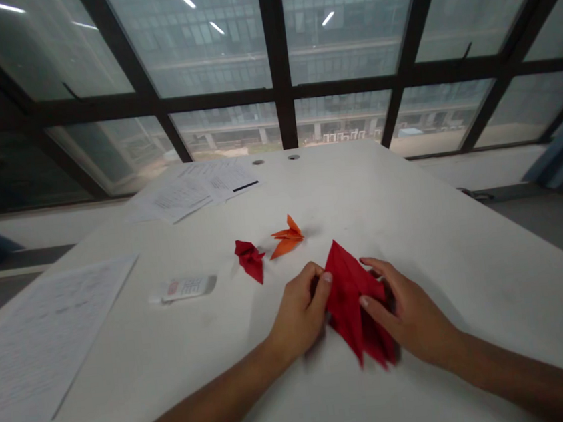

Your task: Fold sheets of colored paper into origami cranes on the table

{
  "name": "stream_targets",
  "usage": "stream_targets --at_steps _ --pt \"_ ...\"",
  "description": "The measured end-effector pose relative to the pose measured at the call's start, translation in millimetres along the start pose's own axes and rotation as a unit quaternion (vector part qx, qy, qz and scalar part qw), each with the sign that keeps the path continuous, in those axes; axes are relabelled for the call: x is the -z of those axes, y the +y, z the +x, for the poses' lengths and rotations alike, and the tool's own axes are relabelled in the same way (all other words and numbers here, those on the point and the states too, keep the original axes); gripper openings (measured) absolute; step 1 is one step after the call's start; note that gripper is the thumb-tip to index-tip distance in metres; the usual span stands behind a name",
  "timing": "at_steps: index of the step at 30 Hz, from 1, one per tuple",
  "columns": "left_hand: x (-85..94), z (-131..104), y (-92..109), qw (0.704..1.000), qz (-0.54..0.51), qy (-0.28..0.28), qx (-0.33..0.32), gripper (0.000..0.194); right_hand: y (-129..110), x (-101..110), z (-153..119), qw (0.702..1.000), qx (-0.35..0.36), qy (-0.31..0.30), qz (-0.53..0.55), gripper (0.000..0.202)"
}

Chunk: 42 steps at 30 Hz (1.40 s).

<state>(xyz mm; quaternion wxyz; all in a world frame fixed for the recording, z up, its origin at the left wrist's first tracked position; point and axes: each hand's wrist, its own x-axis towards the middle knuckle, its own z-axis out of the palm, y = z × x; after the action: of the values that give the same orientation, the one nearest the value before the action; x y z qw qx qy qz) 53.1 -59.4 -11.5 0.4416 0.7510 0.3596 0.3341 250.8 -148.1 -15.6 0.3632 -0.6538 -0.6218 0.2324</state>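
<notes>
A large piece of folded red origami paper [347, 298] is held between my two hands just above the white table. My left hand [304, 306] pinches its left edge between thumb and curled fingers. On the other side, my right hand [407, 308] grips the right part, thumb on the front face and fingers behind. The paper comes to a point at the top, and two narrow points hang at the bottom. Beyond my left hand lie a small red folded paper figure [250, 260] and an orange folded paper figure [288, 238].
Left of the figures lies a small white packet [188, 288] with printing. Printed sheets [193, 188] spread over the table's far left, and another sheet [53, 336] lies at the near left. Two cable holes [293, 157] sit by the far edge, before dark-framed windows [219, 100].
</notes>
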Motion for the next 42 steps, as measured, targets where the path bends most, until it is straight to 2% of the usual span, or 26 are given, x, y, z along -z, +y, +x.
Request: stream_targets --at_steps 4,7,11,16,19,22,25,27,32,37,42 --pt "-1.3 -2.7 -0.3 0.997 0.039 -0.052 -0.036 0.022 -0.7 -4.4 -2.2 0.997 0.017 0.000 -0.072 0.065" --pt "-1.6 -4.8 0.9 0.993 0.071 -0.081 -0.056 0.015 0.1 -5.7 -3.5 0.994 0.028 0.019 -0.101 0.064" --pt "-3.3 -9.1 4.3 0.978 0.120 -0.103 -0.137 0.002 -1.3 -2.4 -3.4 0.993 0.028 0.028 -0.115 0.055" --pt "-8.4 -15.2 5.0 0.954 0.166 -0.098 -0.229 0.018 -6.7 3.2 -0.2 0.988 0.021 0.010 -0.154 0.014" --pt "-11.3 -19.1 3.3 0.937 0.205 -0.074 -0.275 0.024 -8.0 5.5 1.4 0.989 0.022 0.010 -0.149 0.010" --pt "-12.1 -21.6 2.1 0.923 0.227 -0.061 -0.305 0.031 -9.5 11.0 2.8 0.996 0.023 -0.008 -0.086 0.013" --pt "-10.1 -19.6 1.9 0.935 0.213 -0.046 -0.280 0.029 -11.9 19.5 4.6 0.999 0.016 -0.029 -0.034 0.019" --pt "-8.4 -16.6 1.7 0.948 0.195 -0.030 -0.251 0.025 -13.6 23.9 5.6 0.999 0.016 -0.023 -0.036 0.022" --pt "-7.9 -14.3 1.2 0.961 0.166 -0.007 -0.221 0.024 -15.4 22.5 5.3 0.977 0.044 0.069 -0.198 0.023" --pt "-9.5 -17.1 0.9 0.969 0.145 0.006 -0.198 0.020 -9.5 15.3 5.2 0.959 0.043 0.040 -0.278 0.019" --pt "-10.5 -11.1 -1.2 0.993 0.081 0.017 -0.079 0.018 -7.5 13.4 7.8 0.968 0.036 0.012 -0.249 0.036"
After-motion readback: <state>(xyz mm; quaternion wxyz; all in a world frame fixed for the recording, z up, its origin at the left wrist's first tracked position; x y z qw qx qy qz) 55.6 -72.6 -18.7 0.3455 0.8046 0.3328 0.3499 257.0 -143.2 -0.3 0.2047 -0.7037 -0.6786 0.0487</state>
